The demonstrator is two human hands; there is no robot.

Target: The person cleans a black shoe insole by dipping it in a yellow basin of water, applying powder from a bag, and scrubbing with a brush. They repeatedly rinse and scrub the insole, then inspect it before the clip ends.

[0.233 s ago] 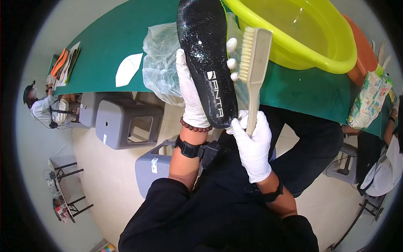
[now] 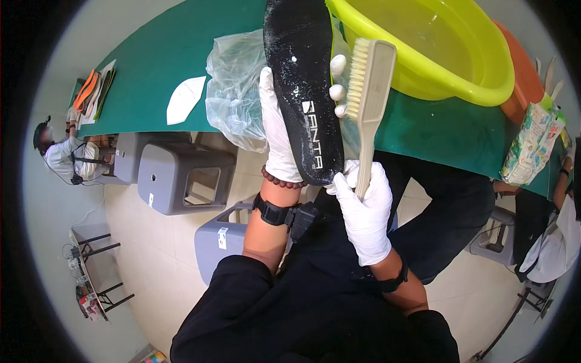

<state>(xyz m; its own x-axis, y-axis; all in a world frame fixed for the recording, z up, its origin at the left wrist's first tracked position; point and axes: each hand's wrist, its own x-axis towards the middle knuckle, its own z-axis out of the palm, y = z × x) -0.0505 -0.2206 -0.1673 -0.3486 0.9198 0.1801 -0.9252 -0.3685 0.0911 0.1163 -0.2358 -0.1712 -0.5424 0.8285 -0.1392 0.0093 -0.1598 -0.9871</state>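
A black shoe insole [image 2: 302, 78] with white lettering, a lime-green edge and white specks on its face stands lengthwise before me. My left hand [image 2: 279, 133], in a white glove, wraps round it from beneath, with the thumb along one side and fingertips past the other. In my white-gloved right hand [image 2: 366, 209] is the handle of a pale scrubbing brush [image 2: 374, 91], its cream bristles turned left toward the insole. Bristles and insole are apart. The fingers of my right hand are also at the insole's near end; whether they pinch it I cannot tell.
A lime-yellow basin [image 2: 478, 88] of cloudy water and an orange container [image 2: 517, 100] stand right on the green table [image 2: 151, 66]. A clear plastic bag [image 2: 233, 91], a white cutout [image 2: 185, 101] and a patterned packet [image 2: 532, 145] lie nearby. Grey stools [image 2: 181, 175] stand left; people sit at both sides.
The insole has shifted slightly right and turned a little in my left hand, its face looking duller. The brush has moved slightly right along with it.
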